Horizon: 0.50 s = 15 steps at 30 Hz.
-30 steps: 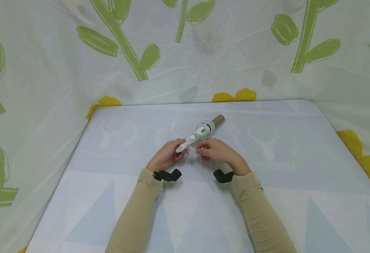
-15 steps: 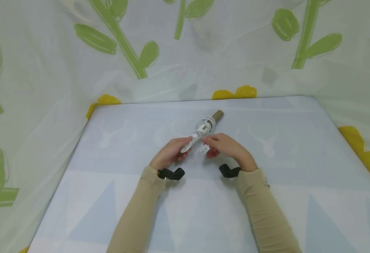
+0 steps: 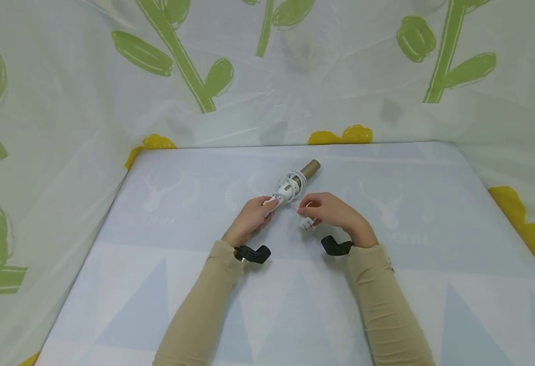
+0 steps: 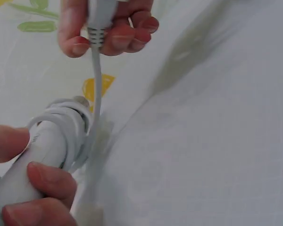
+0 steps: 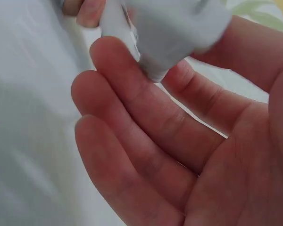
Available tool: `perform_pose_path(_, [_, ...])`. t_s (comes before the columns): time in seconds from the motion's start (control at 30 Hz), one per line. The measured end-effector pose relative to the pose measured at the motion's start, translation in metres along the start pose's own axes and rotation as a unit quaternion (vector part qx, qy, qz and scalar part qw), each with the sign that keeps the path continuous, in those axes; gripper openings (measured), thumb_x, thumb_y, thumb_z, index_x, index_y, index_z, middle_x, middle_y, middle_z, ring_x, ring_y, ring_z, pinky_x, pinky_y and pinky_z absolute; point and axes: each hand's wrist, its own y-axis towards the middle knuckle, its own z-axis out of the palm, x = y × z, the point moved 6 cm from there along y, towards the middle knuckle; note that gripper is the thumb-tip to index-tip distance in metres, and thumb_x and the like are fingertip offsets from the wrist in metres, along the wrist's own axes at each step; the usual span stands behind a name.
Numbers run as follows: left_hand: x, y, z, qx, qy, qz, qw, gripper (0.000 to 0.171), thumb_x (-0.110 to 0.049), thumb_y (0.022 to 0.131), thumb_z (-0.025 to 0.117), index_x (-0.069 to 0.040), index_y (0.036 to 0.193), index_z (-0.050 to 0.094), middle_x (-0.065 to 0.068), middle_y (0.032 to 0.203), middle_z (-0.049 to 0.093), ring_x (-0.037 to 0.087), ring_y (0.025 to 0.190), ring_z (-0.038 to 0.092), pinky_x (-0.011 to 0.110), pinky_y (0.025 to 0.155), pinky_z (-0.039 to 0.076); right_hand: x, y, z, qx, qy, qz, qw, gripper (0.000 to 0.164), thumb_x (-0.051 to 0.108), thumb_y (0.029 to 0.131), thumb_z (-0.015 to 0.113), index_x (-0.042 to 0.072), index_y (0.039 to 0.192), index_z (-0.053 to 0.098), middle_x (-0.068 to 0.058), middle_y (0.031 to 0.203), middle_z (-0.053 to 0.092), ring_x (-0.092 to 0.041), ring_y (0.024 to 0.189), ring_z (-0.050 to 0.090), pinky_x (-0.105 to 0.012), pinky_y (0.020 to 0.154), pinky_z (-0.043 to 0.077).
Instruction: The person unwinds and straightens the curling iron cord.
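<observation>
A curling iron (image 3: 287,191) with a white handle and a brownish-gold barrel lies slanted over the table, its barrel pointing to the far right. Loops of its white cord (image 3: 300,178) are wound around it. My left hand (image 3: 251,217) grips the handle end; the left wrist view shows thumb and fingers around the white handle (image 4: 42,153). To the right, my right hand (image 3: 333,212) pinches the cord's white plug (image 3: 306,222). Between the plug and the coil runs a length of cord (image 4: 97,77). Part of the handle is hidden under my left fingers.
A pale cloth with blue triangles and deer prints covers the table (image 3: 290,315). Behind it hangs a whitish curtain (image 3: 340,86) with green leaves and yellow flowers. Black camera mounts (image 3: 254,254) sit on both wrists.
My right hand has shifted rightward, away from my left, drawing the plug from beside the handle's end. My left hand has moved slightly right and covers more of the handle's end.
</observation>
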Motion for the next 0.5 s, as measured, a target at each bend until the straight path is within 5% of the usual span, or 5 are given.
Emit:
perform_pose_path(0.27, [-0.015, -0.004, -0.021, -0.068, -0.006, 0.053, 0.9963, 0.049, -0.051, 0.083, 0.055, -0.013, 0.113, 0.056, 0.008, 0.079, 0.055, 0.011, 0.059, 0.043, 0.021, 0.046, 0.033, -0.006, -0.004, -0.013, -0.029, 0.066, -0.003, 0.997, 0.020, 0.015, 0.087, 0.047, 0.002, 0.102, 0.052, -0.011, 0.081, 0.061, -0.026, 0.077, 0.056, -0.037, 0.070, 0.047])
perform_pose_path(0.5, [-0.021, -0.006, -0.021, -0.029, -0.077, 0.080, 0.9934, 0.055, -0.052, 0.080, 0.057, -0.011, 0.116, 0.054, 0.006, 0.079, 0.054, 0.010, 0.060, 0.044, 0.019, 0.048, 0.034, -0.011, -0.007, -0.027, -0.078, 0.102, -0.002, 0.992, 0.026, 0.011, 0.087, 0.041, -0.004, 0.107, 0.047, -0.016, 0.080, 0.054, -0.028, 0.072, 0.057, -0.036, 0.069, 0.049])
